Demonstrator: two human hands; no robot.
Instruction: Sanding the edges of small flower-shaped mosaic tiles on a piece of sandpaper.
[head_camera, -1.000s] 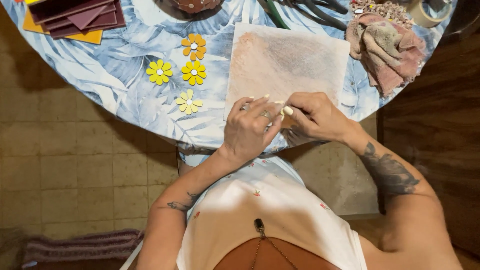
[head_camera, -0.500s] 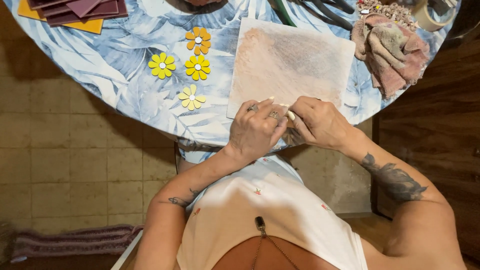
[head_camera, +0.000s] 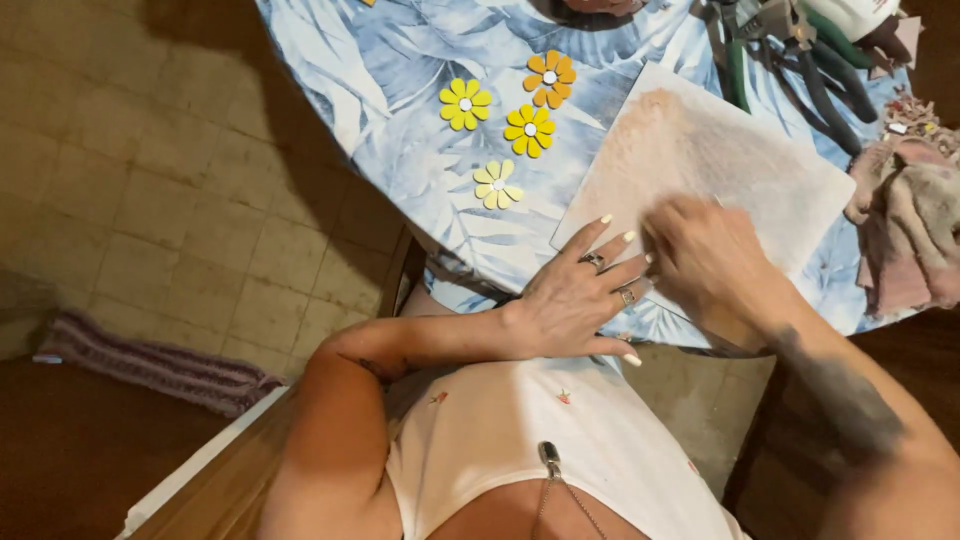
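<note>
left hand (head_camera: 580, 300) flat, fingers spread, no grip, pinning the pale board (head_camera: 700, 170) at the worktop (head_camera: 400, 80) near edge; right hand (head_camera: 710, 265) blurred on it, grip can't tell

Both hands low at the near edge of the table (head_camera: 400, 90): left hand (head_camera: 580, 300) spread flat on the near left corner of the pale board (head_camera: 720, 160), right hand (head_camera: 715, 265) blurred just beside it, on the board. Open cloth to the left of the board, up to four flower cutouts (head_camera: 515, 120) farther left. Far side blocked by pliers (head_camera: 800, 60). Right side crowded by a heap of rags (head_camera: 905, 230). Bare board surface free beyond the hands.
</note>
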